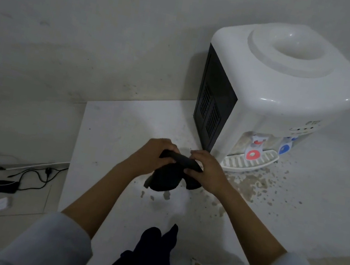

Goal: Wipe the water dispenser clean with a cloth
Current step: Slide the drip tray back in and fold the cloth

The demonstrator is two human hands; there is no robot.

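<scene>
Gripping the dark cloth (170, 173) in both your left hand (156, 154) and right hand (205, 172), seemingly wringing it, you are working just before the water dispenser (280, 92); squeeze evenly first.

Glossy white plastic dispenser (281, 85), soft matt black cloth (166, 177), speckled tabletop (124, 124).
</scene>
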